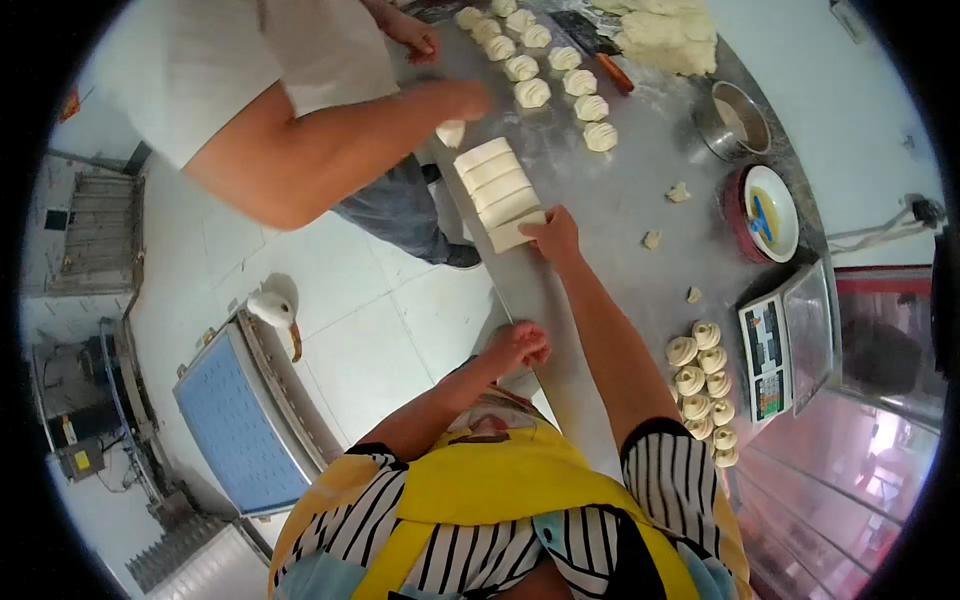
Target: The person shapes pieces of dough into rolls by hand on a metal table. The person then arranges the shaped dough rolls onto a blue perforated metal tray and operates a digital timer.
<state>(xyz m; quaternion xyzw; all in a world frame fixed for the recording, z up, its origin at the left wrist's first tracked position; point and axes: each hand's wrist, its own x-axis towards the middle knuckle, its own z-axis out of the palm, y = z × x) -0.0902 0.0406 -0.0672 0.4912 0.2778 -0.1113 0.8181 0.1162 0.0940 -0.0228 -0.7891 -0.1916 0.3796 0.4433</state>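
My right hand reaches over the metal table and pinches the near end piece of dough. That piece leans slightly away from a row of cut dough blocks lying side by side along the table edge. My left hand is beside the table edge with its fingers curled in, and I see nothing in it. Across from me, a co-worker's hand is blurred above a white dough piece. The co-worker's other hand hangs near the far edge.
Shaped dough buns stand in rows at the far side, near a cleaver and a dough sheet. A metal bowl, a white bowl, a scale and twisted rolls line the right.
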